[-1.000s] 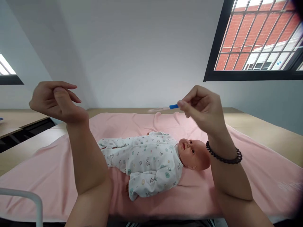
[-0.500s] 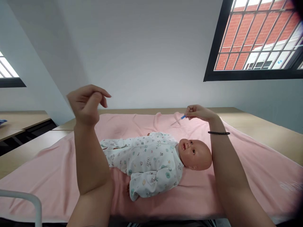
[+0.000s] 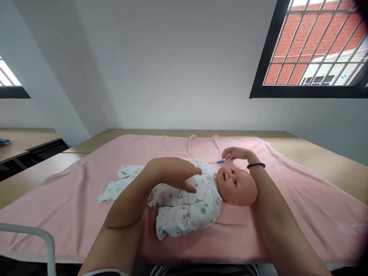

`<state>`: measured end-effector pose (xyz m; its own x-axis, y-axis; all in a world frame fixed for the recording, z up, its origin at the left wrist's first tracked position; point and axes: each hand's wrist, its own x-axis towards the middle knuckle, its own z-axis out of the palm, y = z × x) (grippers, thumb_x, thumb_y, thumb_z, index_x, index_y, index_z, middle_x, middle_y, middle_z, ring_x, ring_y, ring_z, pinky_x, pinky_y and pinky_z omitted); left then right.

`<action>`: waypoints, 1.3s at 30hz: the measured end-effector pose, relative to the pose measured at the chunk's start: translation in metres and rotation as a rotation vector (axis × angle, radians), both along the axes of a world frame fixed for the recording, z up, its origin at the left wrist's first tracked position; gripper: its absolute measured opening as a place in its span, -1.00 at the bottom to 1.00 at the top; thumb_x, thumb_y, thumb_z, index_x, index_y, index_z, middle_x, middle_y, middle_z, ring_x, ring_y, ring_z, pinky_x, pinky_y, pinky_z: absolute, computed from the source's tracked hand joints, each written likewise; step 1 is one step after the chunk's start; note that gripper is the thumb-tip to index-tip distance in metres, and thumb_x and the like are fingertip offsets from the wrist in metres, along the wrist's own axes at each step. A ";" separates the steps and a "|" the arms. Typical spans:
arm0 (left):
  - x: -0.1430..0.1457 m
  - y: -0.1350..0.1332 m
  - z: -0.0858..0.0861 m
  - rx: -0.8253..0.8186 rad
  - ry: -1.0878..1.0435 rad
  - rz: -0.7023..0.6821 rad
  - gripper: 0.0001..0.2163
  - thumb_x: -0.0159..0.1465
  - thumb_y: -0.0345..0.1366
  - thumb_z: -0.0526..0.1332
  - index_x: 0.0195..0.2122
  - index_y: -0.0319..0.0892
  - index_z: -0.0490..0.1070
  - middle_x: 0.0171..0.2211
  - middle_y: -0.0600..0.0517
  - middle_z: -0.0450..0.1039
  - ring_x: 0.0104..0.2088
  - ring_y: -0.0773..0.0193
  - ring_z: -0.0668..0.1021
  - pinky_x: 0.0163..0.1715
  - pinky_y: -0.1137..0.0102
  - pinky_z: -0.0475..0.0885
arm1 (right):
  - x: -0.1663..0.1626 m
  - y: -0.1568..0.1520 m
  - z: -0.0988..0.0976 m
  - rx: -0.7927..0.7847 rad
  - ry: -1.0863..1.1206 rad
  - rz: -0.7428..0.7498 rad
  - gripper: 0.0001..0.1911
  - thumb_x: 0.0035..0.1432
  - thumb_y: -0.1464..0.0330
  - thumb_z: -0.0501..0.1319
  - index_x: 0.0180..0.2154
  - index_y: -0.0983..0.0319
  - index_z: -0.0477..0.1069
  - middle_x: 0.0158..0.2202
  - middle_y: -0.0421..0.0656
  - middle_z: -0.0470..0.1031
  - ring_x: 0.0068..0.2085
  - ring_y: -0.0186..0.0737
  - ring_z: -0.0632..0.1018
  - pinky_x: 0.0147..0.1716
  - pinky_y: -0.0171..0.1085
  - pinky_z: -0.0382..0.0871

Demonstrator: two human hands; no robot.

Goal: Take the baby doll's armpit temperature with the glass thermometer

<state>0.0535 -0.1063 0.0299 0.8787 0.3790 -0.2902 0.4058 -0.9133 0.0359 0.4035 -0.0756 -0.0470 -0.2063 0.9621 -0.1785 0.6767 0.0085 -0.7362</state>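
Observation:
A baby doll (image 3: 238,186) in a white patterned sleepsuit (image 3: 186,220) lies on its back on the pink blanket, head to the right. My left hand (image 3: 179,174) is over the doll's chest, fingers and thumb apart and holding nothing; whether it touches the cloth I cannot tell. On the blanket beyond the doll's head lies a thin stick with a blue end (image 3: 220,161), its pale shaft pointing left. Just right of that blue end, my right hand (image 3: 234,153) hangs with loosely bent fingers, apart from the stick and empty. A dark bracelet is on my right wrist.
The pink blanket (image 3: 71,207) covers much of a wooden table (image 3: 319,153). At the near left stands a pale metal rail (image 3: 34,230). A wall rises behind the table, with a barred window (image 3: 313,50) at the upper right. Another wooden surface (image 3: 25,138) is at left.
My left hand has come down and right, opening over the doll's chest. My right hand has lowered and let go of the stick, which lies on the blanket.

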 end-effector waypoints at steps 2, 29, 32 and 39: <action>0.005 -0.004 -0.005 0.010 0.029 -0.008 -0.60 0.30 -0.01 0.23 0.08 -0.07 0.43 -0.09 -0.08 0.55 -0.15 0.03 0.55 -0.31 0.32 0.30 | 0.009 0.003 0.017 -0.001 -0.036 0.004 -0.75 0.20 0.25 0.35 -0.16 0.28 0.51 -0.09 -0.05 0.52 -0.10 -0.14 0.54 -0.09 -0.15 0.46; 0.048 0.059 -0.127 -0.581 -0.856 0.010 -0.83 0.20 -0.26 0.27 -0.25 -0.22 0.53 -0.30 0.00 0.54 -0.27 0.26 0.51 -0.24 0.39 0.35 | -0.109 -0.055 0.021 0.041 -0.497 0.382 -0.80 0.19 0.28 0.14 -0.39 0.19 0.14 -0.46 -0.26 0.22 -0.47 -0.32 0.22 -0.48 -0.28 0.08; 0.048 0.060 -0.128 -0.599 -0.891 0.029 -0.84 0.16 -0.26 0.31 -0.27 -0.21 0.54 -0.34 0.03 0.51 -0.31 0.29 0.48 -0.28 0.41 0.34 | -0.107 -0.054 0.018 0.035 -0.481 0.409 -0.77 0.18 0.34 0.12 -0.42 0.19 0.06 -0.49 -0.28 0.13 -0.48 -0.34 0.17 -0.49 -0.29 0.05; 0.049 0.061 -0.130 -0.636 -0.897 0.067 -0.84 0.10 -0.29 0.33 -0.30 -0.22 0.54 -0.31 0.01 0.56 -0.29 0.28 0.52 -0.25 0.41 0.37 | -0.109 -0.051 0.015 0.064 -0.463 0.482 -0.70 0.16 0.40 0.08 -0.47 0.19 -0.09 -0.53 -0.31 -0.08 -0.48 -0.36 0.00 -0.49 -0.29 -0.06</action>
<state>0.1021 -0.0455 -0.0997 0.8508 0.4418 0.2844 0.0452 -0.6008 0.7981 0.2945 -0.1270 -0.0321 -0.5311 0.7934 -0.2974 0.8322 0.4224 -0.3590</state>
